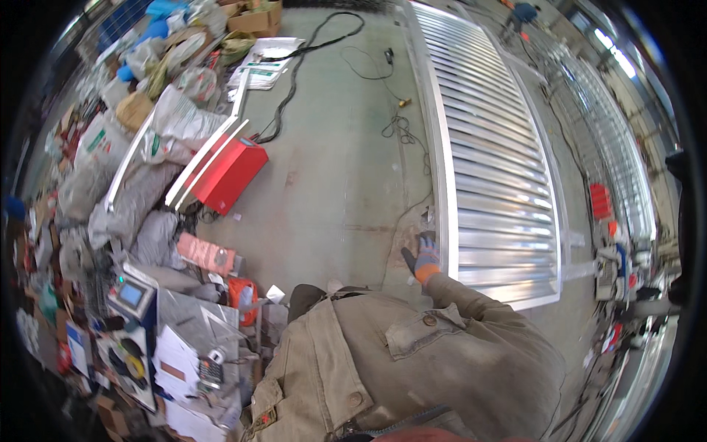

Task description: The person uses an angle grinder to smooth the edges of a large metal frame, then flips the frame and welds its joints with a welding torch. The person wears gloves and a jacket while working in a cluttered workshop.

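My right hand [424, 262], in a grey-blue work glove with an orange cuff, hangs beside the near left edge of a long slatted metal panel [495, 158]. Its thumb stands apart from the fingers, and I see nothing held. Whether it touches the panel's pale side rail [445, 184] I cannot tell. The panel has many shiny cross slats inside a frame. My left hand does not show; only the khaki jacket [353, 361] fills the lower middle.
Bags and boxes pile up at the left, near a red box [230, 171] with white strips. A small screen unit [131, 295], papers and a calculator [210, 374] lie lower left. Cables [294, 81] cross the floor. A red crate [600, 201] and another person [521, 15] are at right.
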`<move>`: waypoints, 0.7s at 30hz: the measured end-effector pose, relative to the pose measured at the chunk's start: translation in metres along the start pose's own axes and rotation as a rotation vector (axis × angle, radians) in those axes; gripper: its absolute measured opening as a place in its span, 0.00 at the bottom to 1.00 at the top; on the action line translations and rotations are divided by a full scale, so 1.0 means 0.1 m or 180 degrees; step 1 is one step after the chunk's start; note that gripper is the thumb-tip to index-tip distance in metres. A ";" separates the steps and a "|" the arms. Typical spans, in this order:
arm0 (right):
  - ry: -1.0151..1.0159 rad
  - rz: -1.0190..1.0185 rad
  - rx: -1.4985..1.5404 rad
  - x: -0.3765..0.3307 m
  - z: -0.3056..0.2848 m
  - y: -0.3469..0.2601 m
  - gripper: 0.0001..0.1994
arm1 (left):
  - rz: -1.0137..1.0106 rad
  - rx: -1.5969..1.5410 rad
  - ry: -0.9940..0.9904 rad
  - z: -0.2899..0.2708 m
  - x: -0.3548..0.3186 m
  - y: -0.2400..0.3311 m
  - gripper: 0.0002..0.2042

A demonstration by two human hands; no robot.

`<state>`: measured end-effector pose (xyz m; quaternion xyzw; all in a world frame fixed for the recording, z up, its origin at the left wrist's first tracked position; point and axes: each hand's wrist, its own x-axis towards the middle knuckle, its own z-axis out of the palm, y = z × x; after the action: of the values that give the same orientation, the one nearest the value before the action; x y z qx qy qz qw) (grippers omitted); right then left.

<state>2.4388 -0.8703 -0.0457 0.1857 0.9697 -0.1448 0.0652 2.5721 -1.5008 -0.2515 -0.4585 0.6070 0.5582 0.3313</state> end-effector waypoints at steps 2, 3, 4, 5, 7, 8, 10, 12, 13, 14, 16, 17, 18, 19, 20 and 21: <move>0.0224 0.0300 0.0041 -0.16 -0.06 0.12 0.46 | 0.0131 0.0252 -0.0099 -0.08 0.16 0.48 0.21; 0.0384 0.0482 0.0001 -0.25 -0.09 0.20 0.46 | 0.0184 0.0369 -0.0155 -0.11 0.26 0.74 0.21; 0.0508 0.0747 -0.0091 -0.34 -0.10 0.29 0.46 | 0.0235 0.0502 -0.0217 -0.14 0.37 1.01 0.20; 0.0714 0.0967 -0.0237 -0.47 -0.11 0.37 0.47 | 0.0274 0.0652 -0.0281 -0.18 0.49 1.29 0.20; 0.1095 0.1511 -0.0710 -0.79 -0.11 0.55 0.48 | 0.0319 0.1006 -0.0414 -0.21 0.73 1.85 0.19; 0.1183 0.1809 -0.0988 -0.96 -0.10 0.61 0.49 | 0.0337 0.1205 -0.0477 -0.23 0.85 2.12 0.18; 0.1367 0.2901 -0.0915 -1.20 -0.09 0.69 0.52 | 0.0358 0.1474 -0.0571 -0.23 1.07 2.65 0.17; 0.1031 0.3755 -0.0473 -1.31 0.01 0.65 0.55 | 0.0373 0.1657 -0.0629 -0.19 1.27 3.15 0.17; 0.0895 0.3908 -0.0243 -1.33 0.07 0.61 0.55 | 0.0367 0.1727 -0.0640 -0.19 1.35 3.37 0.16; 0.0641 0.4133 -0.0004 -1.36 0.15 0.54 0.55 | 0.0381 0.1812 -0.0683 -0.17 1.43 3.60 0.16; 0.0924 0.4111 0.0178 -1.36 0.30 0.42 0.54 | 0.0264 0.1847 -0.0755 -0.07 1.58 4.07 0.15; 0.1019 0.4099 0.0208 -1.33 0.36 0.36 0.54 | 0.0182 0.1845 -0.0806 0.02 1.65 4.32 0.15; 0.0983 0.4204 0.0215 -1.31 0.40 0.30 0.54 | 0.0138 0.1907 -0.0899 0.13 1.72 4.57 0.15; 0.0931 0.4113 0.0095 -1.30 0.45 0.24 0.55 | 0.0125 0.2078 -0.1011 0.27 1.80 4.81 0.15; 0.0865 0.4072 -0.0022 -1.28 0.47 0.19 0.55 | 0.0869 0.3337 -0.1569 0.40 1.87 5.03 0.14; 0.0881 0.4137 -0.0067 -1.23 0.49 0.13 0.56 | 0.2182 0.5095 -0.1742 0.54 1.94 5.25 0.14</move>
<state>2.5610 -0.9155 -0.0738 0.7489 0.6612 -0.0413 0.0159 2.0094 -1.5069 -0.2414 0.2621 0.8162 0.1275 0.4989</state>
